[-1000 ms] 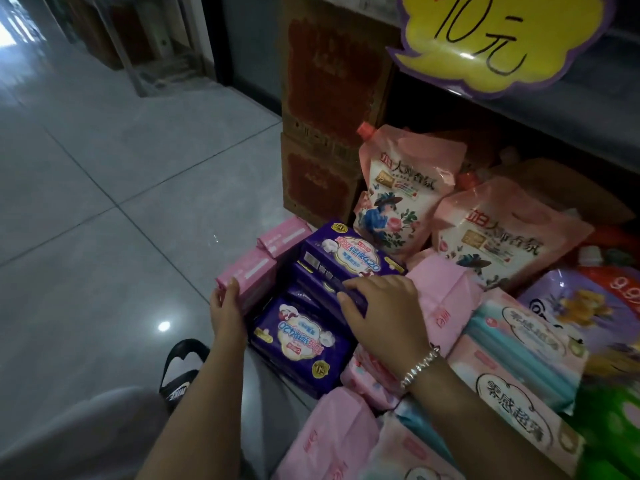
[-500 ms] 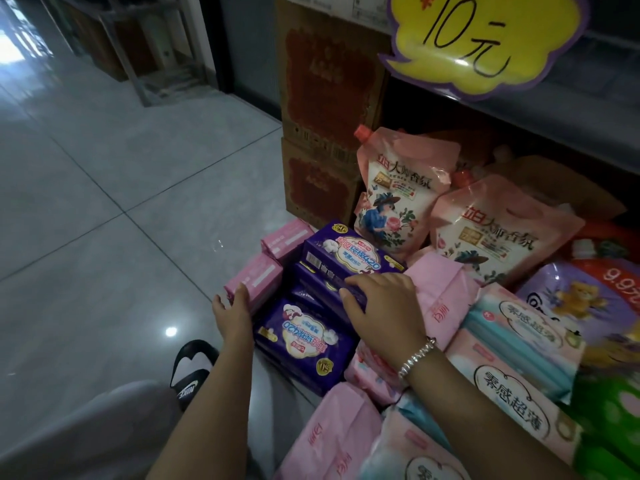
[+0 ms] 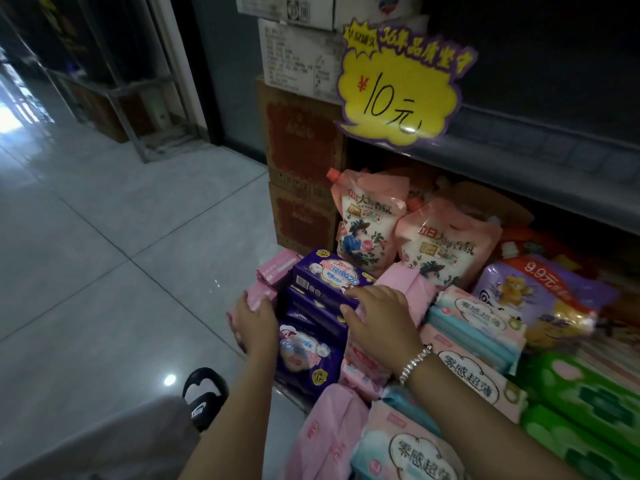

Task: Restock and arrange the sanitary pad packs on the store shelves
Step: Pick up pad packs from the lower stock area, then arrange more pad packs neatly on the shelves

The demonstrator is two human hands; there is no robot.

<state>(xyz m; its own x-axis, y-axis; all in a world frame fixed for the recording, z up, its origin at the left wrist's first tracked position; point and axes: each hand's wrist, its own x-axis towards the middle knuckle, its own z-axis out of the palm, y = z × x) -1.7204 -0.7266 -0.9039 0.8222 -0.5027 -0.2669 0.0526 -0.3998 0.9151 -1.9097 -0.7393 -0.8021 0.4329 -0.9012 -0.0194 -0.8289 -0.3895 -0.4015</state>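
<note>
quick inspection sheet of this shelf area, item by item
surface: low shelf above; packs piled on grey tiled floor
job's things: purple pad packs stacked; pink packs at their left
clutter: detergent pouches, green packs, yellow price sign
hands: left hand holds a pink pack; right hand rests on purple packs
cables: nothing seen
surroundings: cardboard boxes, metal rack

Purple pad packs [image 3: 323, 299] stacked, pink beside
</note>
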